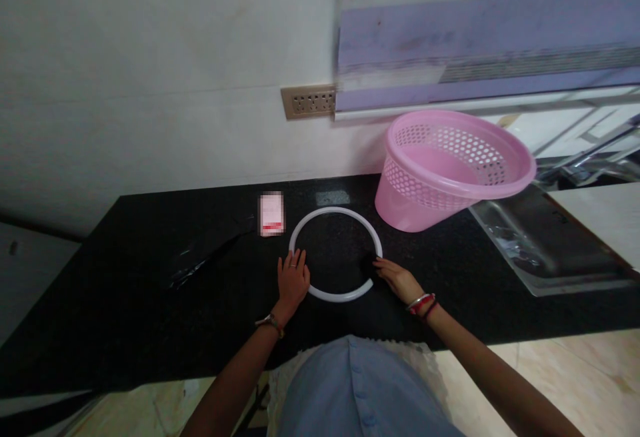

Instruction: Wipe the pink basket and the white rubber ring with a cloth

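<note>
A white plastic ring lies flat on the black countertop before me. At its lower right the white outline breaks off, leaving a dark gap. My left hand rests across the ring's left side, fingers stretched out and slightly apart. On the right, my right hand has its fingertips closed at the ring's edge beside that gap. Whether the dark patch there is a joint or only shadow, I cannot tell. A small white-and-pink packet or card, blurred over, lies just beyond my left hand.
A pink plastic basket with a perforated upper wall stands at the back right. Beyond it are a metal sink and faucet. A crumpled dark plastic piece lies to the left. Wall sockets sit above the counter.
</note>
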`<control>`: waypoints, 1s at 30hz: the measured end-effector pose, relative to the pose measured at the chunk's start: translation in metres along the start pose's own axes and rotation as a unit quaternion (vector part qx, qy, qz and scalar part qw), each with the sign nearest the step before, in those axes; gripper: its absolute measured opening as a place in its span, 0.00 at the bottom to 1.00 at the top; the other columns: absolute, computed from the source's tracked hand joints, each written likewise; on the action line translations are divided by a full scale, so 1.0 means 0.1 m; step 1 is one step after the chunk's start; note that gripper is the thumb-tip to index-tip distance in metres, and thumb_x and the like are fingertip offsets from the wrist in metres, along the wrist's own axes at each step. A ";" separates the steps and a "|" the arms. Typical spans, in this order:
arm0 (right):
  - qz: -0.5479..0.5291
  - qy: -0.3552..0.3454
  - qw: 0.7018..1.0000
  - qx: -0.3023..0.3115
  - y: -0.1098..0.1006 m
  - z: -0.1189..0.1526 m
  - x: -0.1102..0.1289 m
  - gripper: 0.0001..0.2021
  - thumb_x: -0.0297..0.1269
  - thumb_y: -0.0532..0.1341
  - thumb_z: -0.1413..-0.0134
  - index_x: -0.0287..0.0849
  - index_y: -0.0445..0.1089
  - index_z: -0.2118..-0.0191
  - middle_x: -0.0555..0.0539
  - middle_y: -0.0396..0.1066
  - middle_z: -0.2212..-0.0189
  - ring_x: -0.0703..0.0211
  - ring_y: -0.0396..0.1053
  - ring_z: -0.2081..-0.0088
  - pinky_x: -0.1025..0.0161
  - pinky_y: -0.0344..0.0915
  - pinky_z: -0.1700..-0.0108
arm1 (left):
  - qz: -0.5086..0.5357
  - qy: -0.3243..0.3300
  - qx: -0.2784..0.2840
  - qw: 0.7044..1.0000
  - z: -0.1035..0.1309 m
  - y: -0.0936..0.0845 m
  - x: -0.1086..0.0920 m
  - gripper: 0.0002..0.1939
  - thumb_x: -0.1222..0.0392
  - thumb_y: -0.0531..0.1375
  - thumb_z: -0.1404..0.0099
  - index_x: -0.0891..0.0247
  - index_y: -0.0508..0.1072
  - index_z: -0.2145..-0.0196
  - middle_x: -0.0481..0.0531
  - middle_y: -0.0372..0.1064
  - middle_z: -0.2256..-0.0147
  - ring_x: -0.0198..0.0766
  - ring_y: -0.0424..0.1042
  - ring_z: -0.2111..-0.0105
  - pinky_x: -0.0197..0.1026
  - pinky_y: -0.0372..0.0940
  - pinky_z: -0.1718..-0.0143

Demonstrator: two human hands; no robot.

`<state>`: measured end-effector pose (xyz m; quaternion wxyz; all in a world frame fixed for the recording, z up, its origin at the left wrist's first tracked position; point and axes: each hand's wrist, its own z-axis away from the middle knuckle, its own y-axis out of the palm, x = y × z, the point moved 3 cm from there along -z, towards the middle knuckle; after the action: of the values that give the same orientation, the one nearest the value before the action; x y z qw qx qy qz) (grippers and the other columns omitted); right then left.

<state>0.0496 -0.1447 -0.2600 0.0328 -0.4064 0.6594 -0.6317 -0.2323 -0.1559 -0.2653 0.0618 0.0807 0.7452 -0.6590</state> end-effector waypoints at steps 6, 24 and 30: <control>0.023 0.135 0.983 -0.120 0.07 -0.14 -0.12 0.15 0.35 0.51 0.44 0.35 0.70 0.57 0.39 0.68 0.56 0.54 0.64 0.51 0.53 0.63 0.48 | 0.043 -0.047 -0.040 0.997 -0.37 -0.01 0.15 0.23 0.62 0.47 0.37 0.69 0.57 0.44 0.61 0.59 0.45 0.46 0.58 0.46 0.51 0.55 0.47; 0.066 0.123 0.988 0.064 0.11 -1.44 -0.74 0.18 0.22 0.50 0.48 0.32 0.67 0.53 0.36 0.64 0.51 0.56 0.62 0.49 0.59 0.58 0.46 | 0.024 -0.094 0.020 0.995 -0.51 0.27 0.14 0.28 0.75 0.41 0.41 0.70 0.53 0.42 0.62 0.53 0.42 0.44 0.48 0.41 0.55 0.49 0.43; 0.040 0.029 0.993 0.109 0.40 -2.18 -0.56 0.15 0.21 0.53 0.51 0.34 0.71 0.58 0.39 0.68 0.56 0.58 0.66 0.52 0.64 0.61 0.49 | 0.017 -0.105 0.013 0.994 -0.50 0.33 0.12 0.32 0.78 0.41 0.43 0.66 0.53 0.41 0.60 0.54 0.43 0.43 0.48 0.41 0.55 0.50 0.43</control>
<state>-0.0538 0.0579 -0.2768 0.0826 -0.3550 0.6031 -0.7095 -0.2364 -0.1015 -0.2935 0.1501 0.0243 0.7247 -0.6721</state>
